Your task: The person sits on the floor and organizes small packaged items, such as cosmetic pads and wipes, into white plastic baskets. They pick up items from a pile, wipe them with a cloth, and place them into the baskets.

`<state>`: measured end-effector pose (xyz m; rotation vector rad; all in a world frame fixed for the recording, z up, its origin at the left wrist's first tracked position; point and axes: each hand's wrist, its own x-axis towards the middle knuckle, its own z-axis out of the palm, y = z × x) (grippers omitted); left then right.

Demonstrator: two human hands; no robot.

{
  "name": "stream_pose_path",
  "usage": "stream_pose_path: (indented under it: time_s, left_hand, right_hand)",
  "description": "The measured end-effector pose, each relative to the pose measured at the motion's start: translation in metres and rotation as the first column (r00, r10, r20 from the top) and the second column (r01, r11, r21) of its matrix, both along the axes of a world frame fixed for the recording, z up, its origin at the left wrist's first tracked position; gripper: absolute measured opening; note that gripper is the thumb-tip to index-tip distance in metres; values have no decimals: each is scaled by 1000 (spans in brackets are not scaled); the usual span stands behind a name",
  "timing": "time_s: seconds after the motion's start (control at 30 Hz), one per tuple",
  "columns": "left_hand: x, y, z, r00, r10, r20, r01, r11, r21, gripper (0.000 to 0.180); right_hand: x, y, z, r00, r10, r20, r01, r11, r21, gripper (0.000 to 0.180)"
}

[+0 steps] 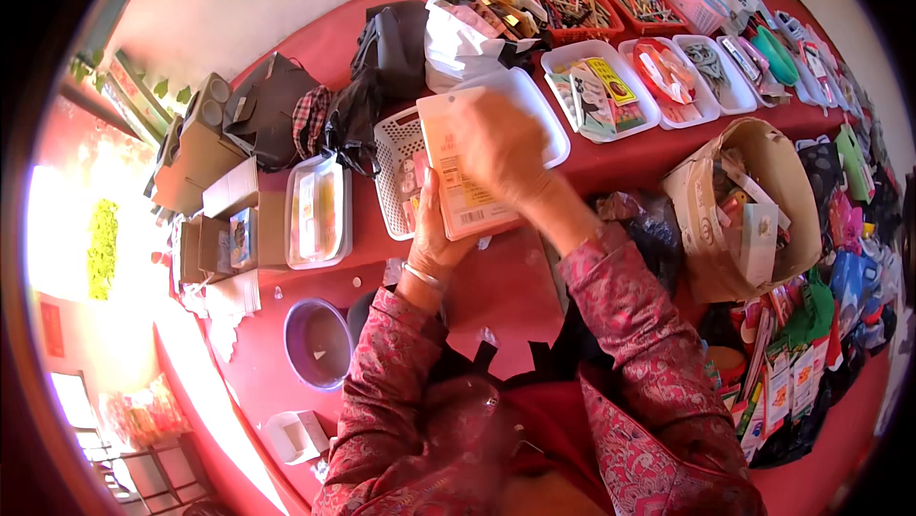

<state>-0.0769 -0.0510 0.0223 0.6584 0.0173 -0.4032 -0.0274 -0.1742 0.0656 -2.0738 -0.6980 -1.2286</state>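
I hold a flat pale pink packet [456, 187] with an orange printed label upright over the red table [496, 287]. My left hand [434, 239], a silver bangle on its wrist, grips the packet's lower left edge from below. Across the packet's top sits my right hand [501, 148], fingers curled over its upper right part. Just behind the packet lie a white perforated basket [393, 148] and an empty white tray [539, 101].
White trays [658, 120] and red baskets [572, 8] of small goods line the back. A brown paper bag [763, 158] of packets stands right. Black bags [396, 48], cardboard boxes [191, 163], a clear lidded box [318, 210] and a purple bowl [317, 344] sit left.
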Motion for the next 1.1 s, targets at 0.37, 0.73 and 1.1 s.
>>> stream_pose_path:
  time_s: [0.37, 0.73, 1.1]
  left_hand:
    - [44, 95, -1, 860, 455, 233, -471, 882, 17, 58]
    - [41, 73, -12, 836, 527, -154, -503, 848, 170, 63]
    - [27, 117, -11, 694, 702, -162, -651, 707, 276, 54]
  right_hand:
    - [-3, -14, 3, 622, 368, -691, -167, 924, 343, 35]
    - [4, 64, -49, 759, 287, -585, -177, 955, 239, 18]
    - [121, 23, -109, 523, 522, -674, 9, 787, 617, 10]
